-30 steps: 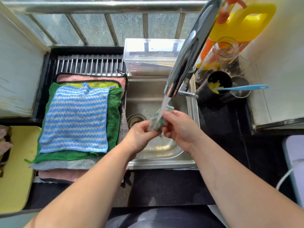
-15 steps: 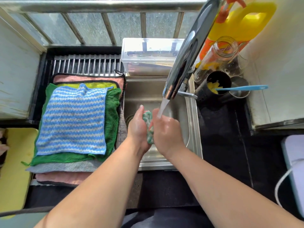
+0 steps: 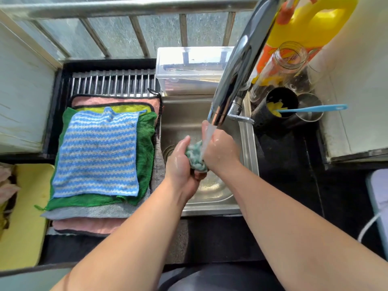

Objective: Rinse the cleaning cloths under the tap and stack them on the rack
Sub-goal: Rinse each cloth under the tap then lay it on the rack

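Two hands on one cloth here. The left hand (image 3: 180,162) and right hand (image 3: 220,152) are pressed up against each other over the sink (image 3: 248,148). Both have their fingers curled tight around a wadded green-and-white cloth (image 3: 195,156) squeezed between them, with only a scrunched bit poking out at the top.

The water stream (image 3: 207,137) comes down right at the inner edge of the right hand and lands on the cloth. Both hands look wet and shiny. Just above the right hand is the spout of the big chrome tap (image 3: 237,66), which slants up and away from it.

Off to the left hand's side, well apart from it, is the finished pile. A blue striped cloth (image 3: 98,152) lies flat on top, with a green cloth (image 3: 146,143) under it, then a grey cloth (image 3: 94,211) and a pink cloth (image 3: 88,225) sticking out at the near edge. The pile lies on the metal rack (image 3: 113,82), whose bars show bare beyond it. Further out that way is a yellow board (image 3: 25,217).

Past the hands, at the back of the sink, there's a clear plastic box (image 3: 189,68). Out past the right hand is a black cup (image 3: 262,120) holding a blue-handled utensil (image 3: 312,108). Behind that are a glass jar (image 3: 281,68) and a yellow jug (image 3: 310,24).
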